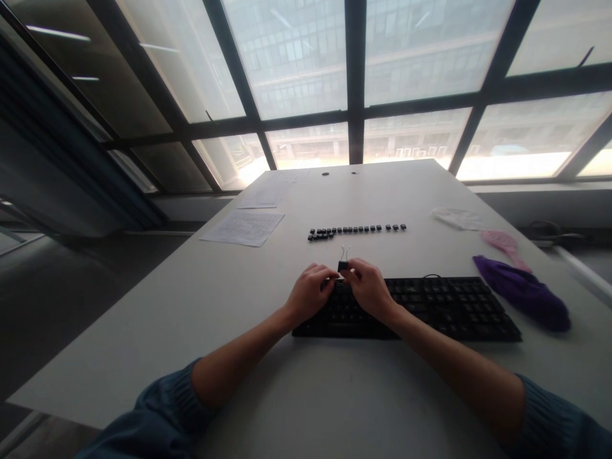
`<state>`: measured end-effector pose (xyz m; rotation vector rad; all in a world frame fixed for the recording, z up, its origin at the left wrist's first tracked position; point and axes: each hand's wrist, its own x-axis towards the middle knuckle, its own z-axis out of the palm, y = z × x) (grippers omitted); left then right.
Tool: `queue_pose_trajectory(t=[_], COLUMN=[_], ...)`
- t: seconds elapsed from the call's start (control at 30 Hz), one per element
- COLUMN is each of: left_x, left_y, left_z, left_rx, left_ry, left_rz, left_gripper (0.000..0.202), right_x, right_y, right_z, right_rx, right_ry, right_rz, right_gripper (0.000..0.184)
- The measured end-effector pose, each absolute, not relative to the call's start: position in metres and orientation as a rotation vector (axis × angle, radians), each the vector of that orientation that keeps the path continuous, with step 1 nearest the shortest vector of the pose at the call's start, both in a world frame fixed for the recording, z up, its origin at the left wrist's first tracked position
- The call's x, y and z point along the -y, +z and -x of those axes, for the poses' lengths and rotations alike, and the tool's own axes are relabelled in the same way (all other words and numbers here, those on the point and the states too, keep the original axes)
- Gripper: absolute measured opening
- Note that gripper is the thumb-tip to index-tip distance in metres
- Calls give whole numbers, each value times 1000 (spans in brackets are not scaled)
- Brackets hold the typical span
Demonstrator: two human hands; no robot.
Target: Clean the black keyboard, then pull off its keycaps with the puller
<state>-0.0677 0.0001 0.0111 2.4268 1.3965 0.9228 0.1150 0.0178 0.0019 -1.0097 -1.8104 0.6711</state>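
1. Keyboard (430, 311) lay toward the near edge of the white table (229, 296), both hands meeting near its far left corner.
2. Clamped between thumb and finger of the right hand (369, 285) was a small black clip (343, 265), its wire prongs upright; whether the left hand (313, 290), close beside, gripped anything could not be told.
3. Beyond, black keycaps (356, 229) formed a long row, with a shorter row nearer at its left end.
4. Paper sheets (243, 229) lined the table's left edge; a purple cloth item (521, 293), a pink object (500, 240) and crumpled clear plastic (458, 218) lay toward the right.
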Motion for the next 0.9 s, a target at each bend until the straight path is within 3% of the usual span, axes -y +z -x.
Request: queue_pose_trajectory(t=[0.4,0.9], left_x=[2,6], left_y=[12,14], left_z=[68,67], left_rx=[-1395,-1430], left_ry=[978,787], left_rz=[-2528,-2606], left_gripper=[12,17], right_x=[-18,-18], right_y=[1,-1], right_z=[-115,-114], right_rx=[1771,1855], right_ry=[679,681], right_rz=[969,979], right_gripper=[16,24])
